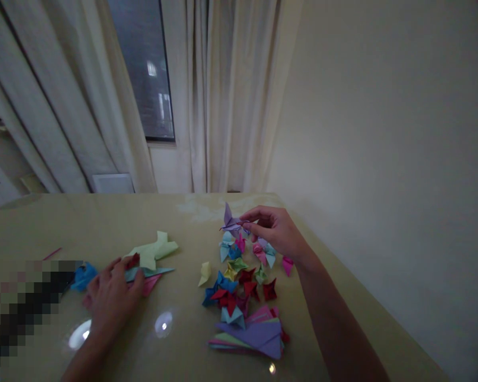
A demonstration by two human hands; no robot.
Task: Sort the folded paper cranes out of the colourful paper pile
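Between the thumb and fingers of my right hand [273,225], a purple origami crane [231,225] is pinched at one end, a wing pointing up. It is held just above several small folded paper pieces in blue, pink, red, green and yellow, such as a red one [227,300]. On the left, my left hand [117,292] lies over a group of folded papers, fingers curved and thumb apart. Around it are a pale green folded paper [155,250], a dark red piece at the fingertips, a teal strip and a pink piece [151,285]. The palm hides part of the group.
A stack of flat folded papers [255,337], purple on top, lies at the near side of the glossy table [183,339]. A blue crumpled-looking piece [83,276] and a thin pink stick [52,253] lie left. The wall [382,159] borders the right edge; curtains [239,106] hang behind.
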